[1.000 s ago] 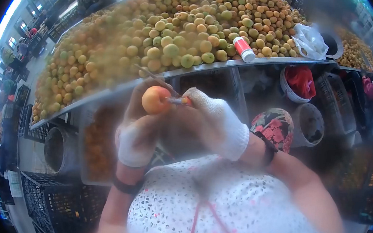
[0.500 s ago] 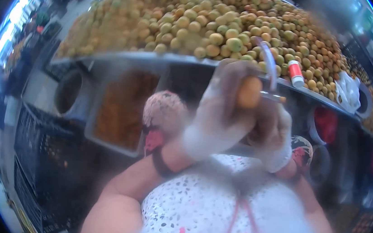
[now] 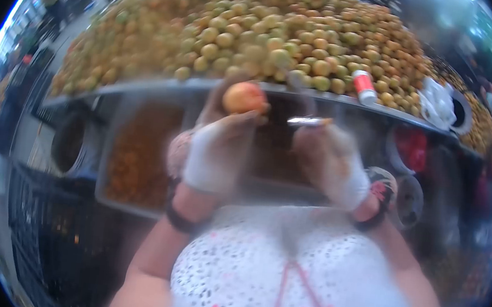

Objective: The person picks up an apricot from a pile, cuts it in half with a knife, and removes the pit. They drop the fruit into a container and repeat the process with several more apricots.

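In the head view my left hand (image 3: pixel 221 145), in a whitish, stained glove, is closed around a round orange-red fruit that looks like an apricot (image 3: pixel 244 97). The fruit is raised in front of the metal table edge. To its right, my right hand (image 3: pixel 332 162), gloved the same way, grips a small thin metal tool (image 3: pixel 309 122) between thumb and fingers. The tool's shiny end points left toward the fruit, with a gap between them. Blur hides the exact kind of tool. Beyond both hands lies a large heap of similar yellow-green and orange fruit (image 3: pixel 323 48).
A red-and-white bottle (image 3: pixel 364 87) and a white plastic bag (image 3: pixel 438 105) rest at the table's front edge (image 3: pixel 163 86). Below left stand a bin of orange pieces (image 3: pixel 137 166) and a round bucket (image 3: pixel 70 141). A container with something red (image 3: pixel 408 149) is below right.
My hands have moved apart from being close together at the fruit. The left hand with the fruit has gone left, and more of its red side shows. The view has shifted slightly.
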Demonstrator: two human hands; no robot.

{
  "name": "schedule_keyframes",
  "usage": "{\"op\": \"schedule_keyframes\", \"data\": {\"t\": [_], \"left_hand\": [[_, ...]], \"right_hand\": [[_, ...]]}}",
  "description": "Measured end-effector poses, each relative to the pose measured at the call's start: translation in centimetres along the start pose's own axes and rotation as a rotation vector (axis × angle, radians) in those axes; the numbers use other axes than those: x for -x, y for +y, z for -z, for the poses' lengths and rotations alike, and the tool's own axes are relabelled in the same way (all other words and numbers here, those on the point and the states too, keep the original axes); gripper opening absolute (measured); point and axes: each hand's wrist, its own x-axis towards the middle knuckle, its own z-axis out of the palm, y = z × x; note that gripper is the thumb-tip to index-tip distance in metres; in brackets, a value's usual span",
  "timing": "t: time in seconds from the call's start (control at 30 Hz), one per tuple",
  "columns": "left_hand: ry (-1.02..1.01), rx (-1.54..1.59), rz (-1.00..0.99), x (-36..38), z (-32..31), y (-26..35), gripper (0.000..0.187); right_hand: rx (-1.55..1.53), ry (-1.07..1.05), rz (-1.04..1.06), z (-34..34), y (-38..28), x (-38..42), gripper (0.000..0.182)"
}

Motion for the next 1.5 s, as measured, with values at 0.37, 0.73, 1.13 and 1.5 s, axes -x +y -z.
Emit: {"op": "schedule_keyframes", "data": {"t": [0.37, 0.73, 1.13, 1.5], "left_hand": [[-0.149, -0.209, -0.001, 0.7, -1.6, -0.2, 0.055], [-0.021, 0.009, 0.006, 0.5, -4.2, -1.9, 0.037], [0.133, -0.027, -0.076, -1.7, -2.2, -4.5, 0.04], [-0.049, -0.365, -0.022, 0.0, -2.2, -2.9, 0.053]], "right_hand": [[0.731, -0.008, 0.337, -0.5, -0.3, 1.4, 0.023], [0.815, -0.065, 0.23, 0.0, -0.6, 1.5, 0.011], [1.003, 0.018, 0.23, -0.3, 0.9, 0.7, 0.012], [1.107, 0.051, 0.302, -1.4, 2.4, 0.5, 0.019]]}}
